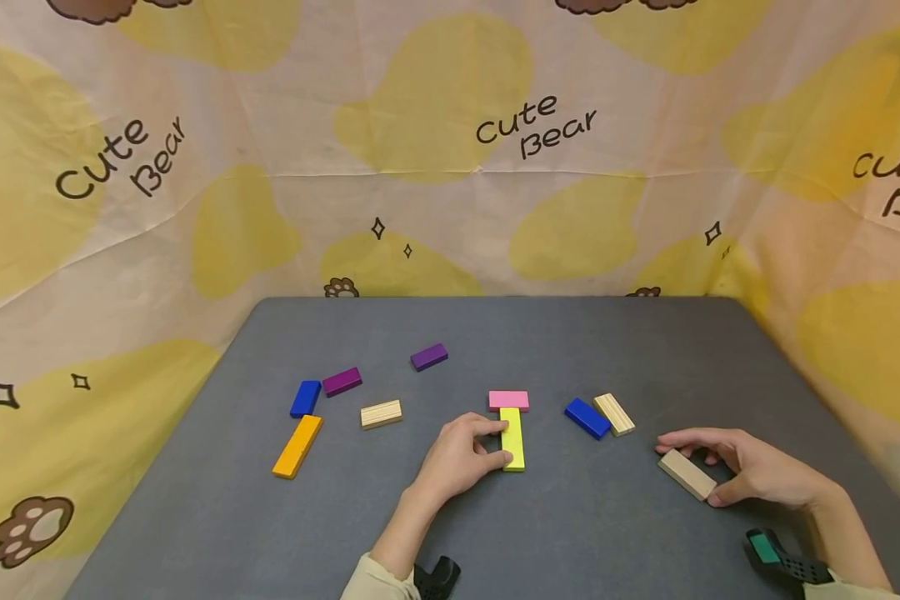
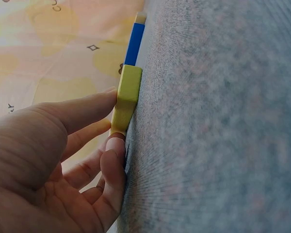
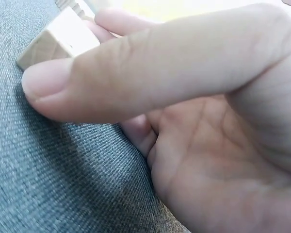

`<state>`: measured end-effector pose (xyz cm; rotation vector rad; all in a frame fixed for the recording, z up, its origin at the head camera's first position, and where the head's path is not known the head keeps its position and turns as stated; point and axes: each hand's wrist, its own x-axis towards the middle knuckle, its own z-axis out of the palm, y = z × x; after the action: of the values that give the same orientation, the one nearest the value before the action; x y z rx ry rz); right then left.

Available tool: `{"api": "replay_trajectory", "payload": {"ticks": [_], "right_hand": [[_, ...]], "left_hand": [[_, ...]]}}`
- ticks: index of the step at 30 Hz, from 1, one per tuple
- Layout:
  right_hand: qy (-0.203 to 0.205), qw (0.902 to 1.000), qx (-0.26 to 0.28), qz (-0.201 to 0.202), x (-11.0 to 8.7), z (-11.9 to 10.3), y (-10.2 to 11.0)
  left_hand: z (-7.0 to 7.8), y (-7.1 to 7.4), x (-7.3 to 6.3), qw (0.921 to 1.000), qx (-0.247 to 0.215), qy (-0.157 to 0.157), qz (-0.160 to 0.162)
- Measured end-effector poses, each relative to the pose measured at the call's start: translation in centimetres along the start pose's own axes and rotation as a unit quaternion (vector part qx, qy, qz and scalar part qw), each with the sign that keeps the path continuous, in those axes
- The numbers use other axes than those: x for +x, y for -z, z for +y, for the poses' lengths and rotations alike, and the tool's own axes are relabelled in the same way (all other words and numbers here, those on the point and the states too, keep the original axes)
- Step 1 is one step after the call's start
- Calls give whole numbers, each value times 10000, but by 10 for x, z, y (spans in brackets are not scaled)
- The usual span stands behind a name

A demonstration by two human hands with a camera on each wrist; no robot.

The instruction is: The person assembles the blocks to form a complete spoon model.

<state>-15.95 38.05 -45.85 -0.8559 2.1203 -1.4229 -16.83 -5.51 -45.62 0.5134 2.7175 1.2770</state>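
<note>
My left hand point(image 1: 457, 457) holds a yellow block point(image 1: 516, 442) by its left side, thumb near the close end and index finger farther up. A pink block point(image 1: 508, 401) lies crosswise at the yellow block's far end, making a T shape. In the left wrist view the yellow block point(image 2: 127, 97) shows between thumb and fingertips. On the right, my right hand point(image 1: 768, 471) grips a plain wooden block point(image 1: 687, 475) by its two ends, thumb at the near end. The right wrist view shows the thumb against the wooden block's end point(image 3: 46, 51), its other end hidden.
Left of my hands lie an orange block point(image 1: 297, 447), a blue block point(image 1: 305, 399), two purple blocks point(image 1: 342, 382) and a grooved wooden block point(image 1: 381, 414). Between my hands, another blue block point(image 1: 587, 418) touches a grooved wooden block point(image 1: 614, 414). A patterned cloth hangs behind the grey table point(image 1: 570, 533).
</note>
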Motion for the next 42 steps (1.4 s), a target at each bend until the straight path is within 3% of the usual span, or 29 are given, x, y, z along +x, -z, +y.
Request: {"api": "replay_trajectory", "payload": {"ticks": [16, 34, 42], "right_hand": [[-553, 9932, -27, 1021, 1, -5, -8], [-1264, 9635, -451, 2315, 13, -28, -23], [-1043, 9520, -103, 2876, 37, -46, -50]], "left_hand": [[0, 0, -2, 10000, -6, 7, 4], [0, -1, -1, 10000, 16, -75, 54], [0, 0, -1, 10000, 52, -67, 29]]}}
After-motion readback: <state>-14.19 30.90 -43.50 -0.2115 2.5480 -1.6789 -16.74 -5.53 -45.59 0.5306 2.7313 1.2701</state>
